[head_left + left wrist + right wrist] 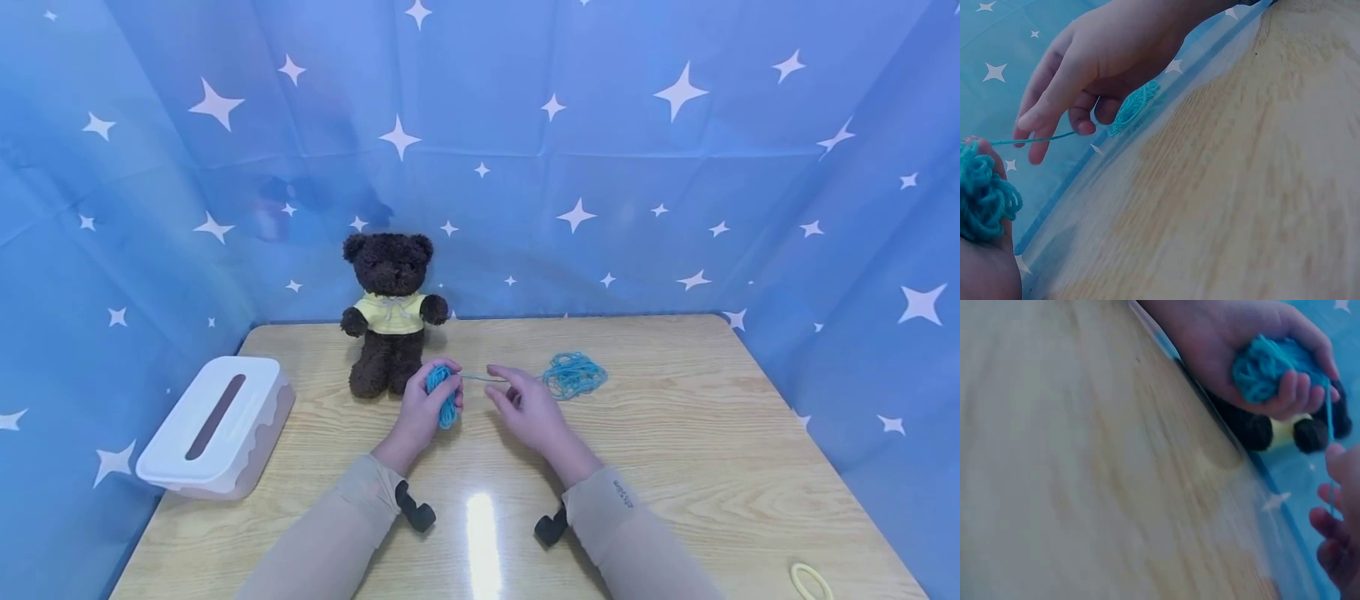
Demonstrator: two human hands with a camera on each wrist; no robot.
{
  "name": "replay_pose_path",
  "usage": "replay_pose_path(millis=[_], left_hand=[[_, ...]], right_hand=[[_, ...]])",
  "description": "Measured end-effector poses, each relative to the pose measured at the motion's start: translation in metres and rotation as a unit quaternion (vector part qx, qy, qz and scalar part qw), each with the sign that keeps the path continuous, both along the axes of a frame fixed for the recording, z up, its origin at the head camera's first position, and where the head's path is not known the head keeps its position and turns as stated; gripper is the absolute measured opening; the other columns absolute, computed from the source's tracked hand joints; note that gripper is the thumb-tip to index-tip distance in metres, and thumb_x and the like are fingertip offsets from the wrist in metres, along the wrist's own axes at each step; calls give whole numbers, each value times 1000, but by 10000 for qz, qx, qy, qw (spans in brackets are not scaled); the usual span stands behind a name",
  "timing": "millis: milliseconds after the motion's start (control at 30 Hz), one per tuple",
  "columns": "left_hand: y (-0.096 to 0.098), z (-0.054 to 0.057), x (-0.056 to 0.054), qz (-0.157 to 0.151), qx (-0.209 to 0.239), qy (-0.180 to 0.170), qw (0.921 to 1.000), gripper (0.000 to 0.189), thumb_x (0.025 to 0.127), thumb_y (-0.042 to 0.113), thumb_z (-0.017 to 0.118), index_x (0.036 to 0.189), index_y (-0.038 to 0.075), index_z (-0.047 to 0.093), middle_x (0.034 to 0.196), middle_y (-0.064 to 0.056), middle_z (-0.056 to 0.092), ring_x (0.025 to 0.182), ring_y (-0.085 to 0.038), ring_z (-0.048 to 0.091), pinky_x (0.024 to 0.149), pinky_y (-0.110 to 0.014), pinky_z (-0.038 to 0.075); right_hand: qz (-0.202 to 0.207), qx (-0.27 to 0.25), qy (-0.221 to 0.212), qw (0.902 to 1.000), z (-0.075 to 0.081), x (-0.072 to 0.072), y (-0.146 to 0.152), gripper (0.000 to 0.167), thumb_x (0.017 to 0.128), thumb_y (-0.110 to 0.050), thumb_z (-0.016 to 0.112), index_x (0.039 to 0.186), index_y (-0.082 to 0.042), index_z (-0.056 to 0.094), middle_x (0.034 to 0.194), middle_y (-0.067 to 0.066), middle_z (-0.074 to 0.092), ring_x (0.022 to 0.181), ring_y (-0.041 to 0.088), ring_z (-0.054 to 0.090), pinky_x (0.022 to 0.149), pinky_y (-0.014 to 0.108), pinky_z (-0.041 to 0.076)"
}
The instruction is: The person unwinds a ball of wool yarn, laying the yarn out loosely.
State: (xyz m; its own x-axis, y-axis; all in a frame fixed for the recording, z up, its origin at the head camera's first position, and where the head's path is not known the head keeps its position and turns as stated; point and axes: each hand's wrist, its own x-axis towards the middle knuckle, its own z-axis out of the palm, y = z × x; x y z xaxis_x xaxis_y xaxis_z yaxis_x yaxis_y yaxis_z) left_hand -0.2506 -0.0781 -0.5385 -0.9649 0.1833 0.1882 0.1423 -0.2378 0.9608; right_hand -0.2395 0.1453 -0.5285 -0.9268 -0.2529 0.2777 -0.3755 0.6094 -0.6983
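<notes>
A bundle of blue yarn (442, 397), wound in loops, sits in my left hand (422, 410), whose fingers and thumb grip it above the table. From the bundle a taut strand of yarn (1054, 138) runs across to my right hand (531, 410). In the left wrist view the right hand's lower fingers (1085, 119) curl at the strand, while its other fingers point down more loosely. Beyond the right hand, a loose tangled pile of blue yarn (574, 375) lies on the table. The right wrist view shows the left fingers (1297, 390) wrapped round the bundle.
A dark brown teddy bear (392, 312) in a yellow top is behind the left hand. At the left edge is a white lidded box (217, 425) with a long slot. A pale yellow ring (812, 579) lies at the front right of the wooden table (712, 442). A starry blue curtain (480, 100) surrounds it.
</notes>
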Motion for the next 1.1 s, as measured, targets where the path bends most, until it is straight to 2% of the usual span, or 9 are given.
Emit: replay_pose_path(millis=[133, 300, 400, 500, 633, 767, 900, 1000, 1100], left_hand=[[0, -1, 0, -4, 12, 32, 10000, 14, 111, 14, 63, 119, 2, 64, 84, -4, 68, 68, -13, 67, 62, -28, 62], [1, -2, 0, 8, 68, 53, 10000, 12, 110, 11, 63, 118, 2, 64, 82, -6, 68, 66, -13, 67, 60, -27, 61], [1, -2, 0, 16, 54, 45, 10000, 15, 111, 12, 63, 119, -1, 63, 84, -13, 68, 66, -13, 67, 60, -26, 61], [1, -1, 0, 11, 17, 44, 10000, 26, 111, 12, 62, 122, -10, 58, 88, -20, 67, 67, -12, 67, 60, -26, 61], [1, 0, 0, -18, -14, 38, 10000, 37, 112, 13, 62, 129, -19, 51, 88, -15, 67, 67, -12, 66, 61, -27, 62], [1, 1, 0, -24, 11, 21, 10000, 39, 112, 12, 61, 130, -20, 51, 86, -6, 67, 69, -11, 66, 62, -25, 61], [1, 2, 1, 29, -2, 30, 10000, 39, 112, 13, 61, 130, -20, 52, 85, 0, 67, 70, -10, 66, 64, -23, 61], [0, 1, 1, 63, -7, 14, 10000, 39, 112, 14, 62, 130, -20, 52, 86, -1, 68, 70, -11, 66, 64, -24, 61], [0, 0, 0, 80, 30, -24, 10000, 39, 112, 13, 63, 130, -19, 51, 87, -7, 68, 70, -12, 66, 63, -25, 61]], right_hand=[[-65, 49, 109, 9999, -1, 2, -8, 34, 110, -28, 72, 141, -16, 75, 128, 3, 81, 78, 5, 65, 69, 24, 57], [-162, 133, 222, 9995, 0, 2, -9, 18, 109, -24, 72, 122, -17, 83, 109, 0, 82, 75, 7, 62, 68, 24, 55], [-179, 75, 269, 9994, 0, 2, -6, 18, 110, -24, 71, 119, -16, 84, 106, 1, 82, 76, 7, 62, 69, 24, 55], [-330, -107, 271, 9990, 2, 2, -1, 18, 110, -23, 70, 120, -15, 83, 105, 2, 82, 77, 8, 64, 68, 24, 56], [-635, -357, 438, 9964, 4, -1, 10, 17, 110, -21, 70, 119, -15, 83, 104, 4, 82, 79, 10, 66, 68, 25, 57], [-888, -636, 840, 9905, 5, -6, 24, 16, 108, -18, 72, 118, -12, 84, 104, 6, 82, 78, 10, 66, 68, 22, 56], [-1207, -834, 1323, 9803, 4, -14, 42, 15, 107, -14, 74, 116, -8, 84, 101, 10, 81, 77, 10, 64, 68, 15, 53], [-1505, -840, 1616, 9717, 2, -18, 56, 14, 106, -14, 75, 115, -8, 84, 103, 11, 81, 76, 7, 63, 67, 9, 49], [-1826, -797, 1702, 9651, -1, -21, 71, 14, 106, -14, 75, 115, -8, 85, 107, 12, 81, 76, 4, 60, 66, 6, 45]])
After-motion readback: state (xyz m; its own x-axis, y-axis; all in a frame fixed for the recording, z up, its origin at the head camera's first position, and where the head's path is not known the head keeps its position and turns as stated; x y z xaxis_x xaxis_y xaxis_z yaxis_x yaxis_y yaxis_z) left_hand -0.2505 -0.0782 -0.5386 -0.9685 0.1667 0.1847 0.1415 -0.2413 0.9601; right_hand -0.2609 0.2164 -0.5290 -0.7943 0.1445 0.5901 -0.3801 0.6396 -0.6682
